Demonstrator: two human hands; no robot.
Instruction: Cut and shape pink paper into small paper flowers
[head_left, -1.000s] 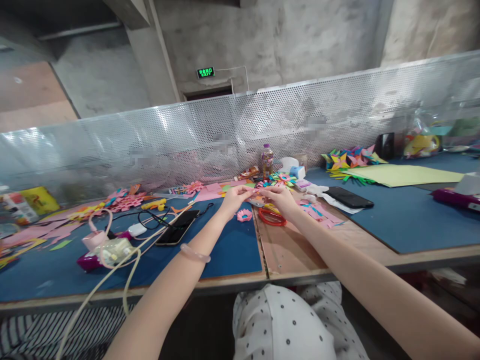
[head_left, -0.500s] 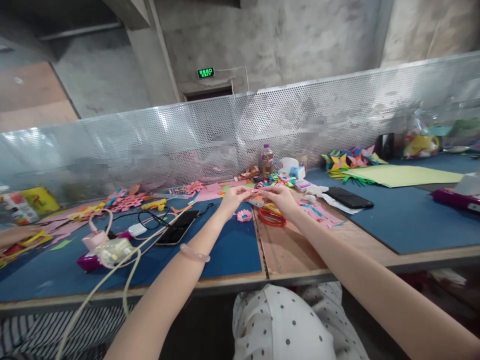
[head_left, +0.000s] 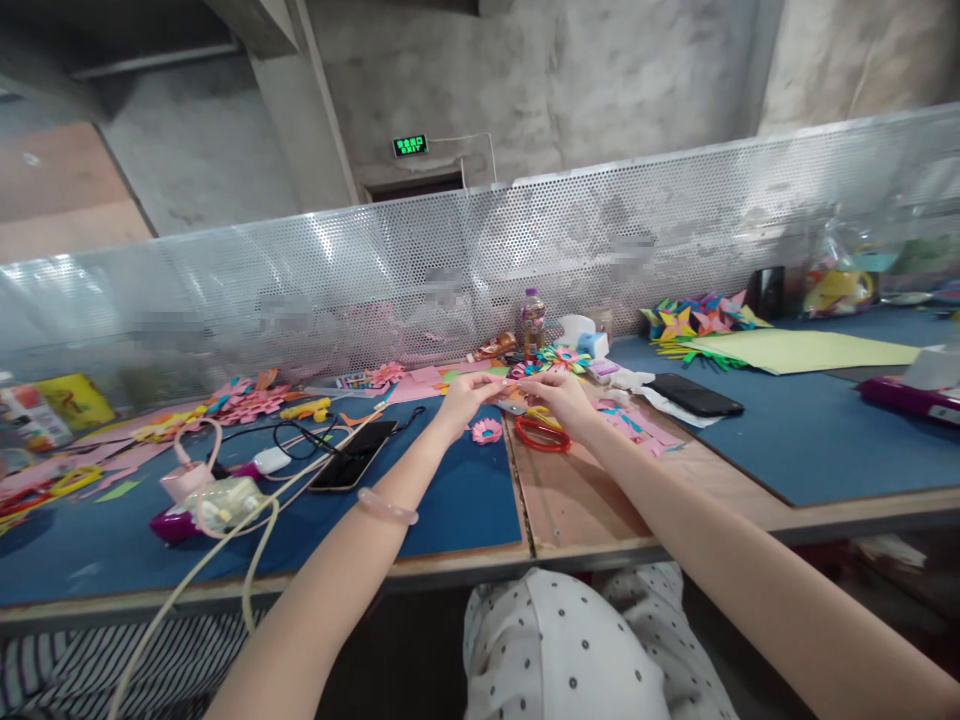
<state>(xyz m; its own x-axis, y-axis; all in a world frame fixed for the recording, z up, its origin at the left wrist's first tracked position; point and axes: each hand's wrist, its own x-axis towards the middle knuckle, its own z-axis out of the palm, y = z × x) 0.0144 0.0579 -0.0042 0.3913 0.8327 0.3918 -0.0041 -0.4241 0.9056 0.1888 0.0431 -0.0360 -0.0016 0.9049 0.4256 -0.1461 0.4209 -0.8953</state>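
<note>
My left hand [head_left: 468, 401] and my right hand [head_left: 561, 396] meet over the middle of the table, fingertips pinched close together. Between them they hold a small piece of pink paper [head_left: 511, 382], mostly hidden by the fingers. Just below the left fingertips a pink paper flower [head_left: 486, 431] lies on the blue mat. Red-handled scissors [head_left: 541, 434] rest under my right hand, with a yellow handle [head_left: 544, 414] partly showing behind them. Pink paper strips [head_left: 637, 430] lie to the right of my right hand.
A phone [head_left: 358, 455] with cables lies at left, near a purple power strip [head_left: 174, 524]. Another phone [head_left: 694, 395] is at right, beside yellow-green sheets [head_left: 802, 350]. A bottle [head_left: 533, 325] stands behind my hands. Folded paper flowers [head_left: 697, 318] sit at the back right.
At the far left, another person's hand has gone from over the yellow scissors. My hands stay nearly still, holding the pink paper.
</note>
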